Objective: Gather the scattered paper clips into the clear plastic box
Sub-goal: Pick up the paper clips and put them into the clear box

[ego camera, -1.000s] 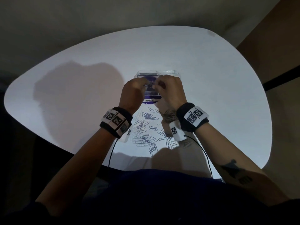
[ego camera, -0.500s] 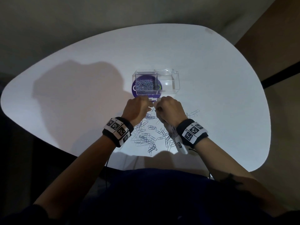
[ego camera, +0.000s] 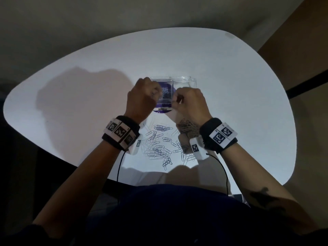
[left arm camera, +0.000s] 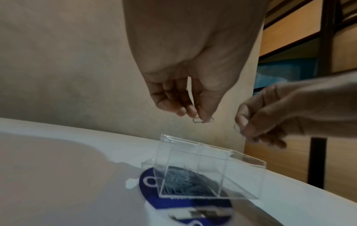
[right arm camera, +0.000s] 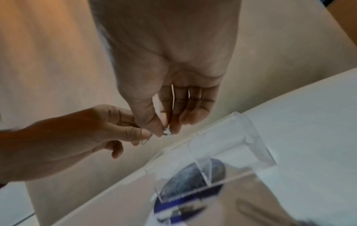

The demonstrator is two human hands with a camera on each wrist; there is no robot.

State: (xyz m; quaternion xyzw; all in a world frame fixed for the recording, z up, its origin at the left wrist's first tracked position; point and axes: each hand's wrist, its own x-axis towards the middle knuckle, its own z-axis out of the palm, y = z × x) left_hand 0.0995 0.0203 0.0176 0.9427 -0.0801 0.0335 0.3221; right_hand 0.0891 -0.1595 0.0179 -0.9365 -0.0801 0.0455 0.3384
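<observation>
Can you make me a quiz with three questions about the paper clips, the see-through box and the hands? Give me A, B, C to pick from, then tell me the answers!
1. Where are the loose paper clips lying?
A. Beyond the box
B. On the white table between the box and the person
C. On the floor

2. What colour is the round sticker under the clear plastic box?
A. Purple-blue
B. Red
C. Green

3. What is the left hand doing?
A. Lying flat on the table
B. Pinching one paper clip above the box
C. Closing the lid

Answers:
1 B: the loose paper clips lie on the white table, nearer the person than the clear plastic box.
2 A: the round sticker shows purple-blue through the box.
3 B: the left hand pinches a paper clip over the box; the right hand pinches one too.
</observation>
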